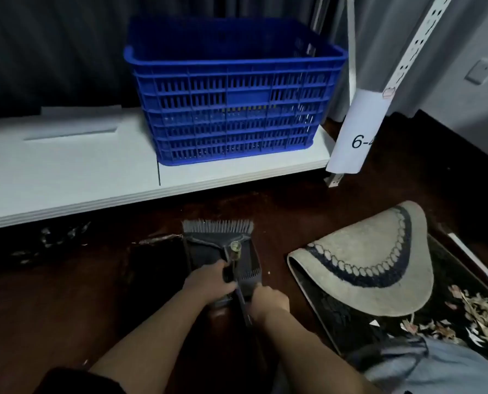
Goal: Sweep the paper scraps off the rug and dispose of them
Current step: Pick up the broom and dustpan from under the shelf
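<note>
A dark dustpan (206, 251) lies on the brown floor with a grey-bristled brush (218, 226) across its far end. My left hand (208, 282) grips a dark handle with a brass-coloured tip (235, 248). My right hand (270, 304) grips a second dark handle (247, 294) just beside it. To the right lies the dark patterned rug (441, 331), with a grey flap (370, 268) of it folded over to show the underside. Pale paper scraps (477, 308) are scattered on the rug's right part.
A blue slotted plastic crate (231, 89) stands on a low white shelf board (66, 177) straight ahead. A white shelf post with a label reading "6-" (359, 135) rises at right. Some debris (52, 234) lies under the shelf edge at left. My knee (447, 365) is bottom right.
</note>
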The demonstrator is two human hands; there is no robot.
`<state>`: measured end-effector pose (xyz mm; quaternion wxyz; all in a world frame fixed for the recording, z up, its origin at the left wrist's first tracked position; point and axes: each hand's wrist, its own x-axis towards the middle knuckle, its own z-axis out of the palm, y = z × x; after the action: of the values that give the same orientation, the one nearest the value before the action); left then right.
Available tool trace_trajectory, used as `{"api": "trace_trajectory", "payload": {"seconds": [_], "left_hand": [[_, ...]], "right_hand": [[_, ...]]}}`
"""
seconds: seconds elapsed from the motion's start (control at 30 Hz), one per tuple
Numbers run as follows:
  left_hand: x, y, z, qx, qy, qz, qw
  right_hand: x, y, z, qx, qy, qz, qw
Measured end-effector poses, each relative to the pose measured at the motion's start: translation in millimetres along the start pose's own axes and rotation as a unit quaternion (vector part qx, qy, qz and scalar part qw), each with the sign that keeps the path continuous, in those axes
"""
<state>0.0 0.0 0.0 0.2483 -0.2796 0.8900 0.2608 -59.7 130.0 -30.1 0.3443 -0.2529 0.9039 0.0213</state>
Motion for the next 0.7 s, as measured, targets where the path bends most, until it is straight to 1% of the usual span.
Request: {"api": "trace_trajectory", "payload": {"seconds": [0.1,0.17,0.3,0.37,0.47,0.53,0.7], "left_hand": [[7.4,5.8,4.9,-0.009,0.016,-0.004,1.0],[10.6,8.2,7.1,-0.016,0.019,0.0,1.0],[17.6,11.2,9.4,-0.05,0.026,0.001,0.998],[20.1,14.4,7.9,-0.063,0.033,0.003,0.997],[24.1,23.7,3.0,-0.089,0.046,0.0,0.995],[27.0,31.8,0.7,-0.113,0.051,0.006,0.992],[33.9,53.8,0.2,-0.149,0.062,0.008,0.987]], "right_hand": [[5.5,0.9,18.5,0.055,-0.061,0.036,0.996],[9.3,2.5,29.2,0.088,-0.087,0.058,0.991],[19.4,6.2,40.6,0.15,-0.138,0.067,0.977],[20.2,8.3,37.7,0.186,-0.128,0.063,0.972],[18.3,18.3,20.1,0.225,-0.078,0.066,0.969],[18.5,27.6,5.5,0.214,-0.046,0.066,0.974],[19.2,49.7,-32.4,0.168,-0.001,0.062,0.984]]}}
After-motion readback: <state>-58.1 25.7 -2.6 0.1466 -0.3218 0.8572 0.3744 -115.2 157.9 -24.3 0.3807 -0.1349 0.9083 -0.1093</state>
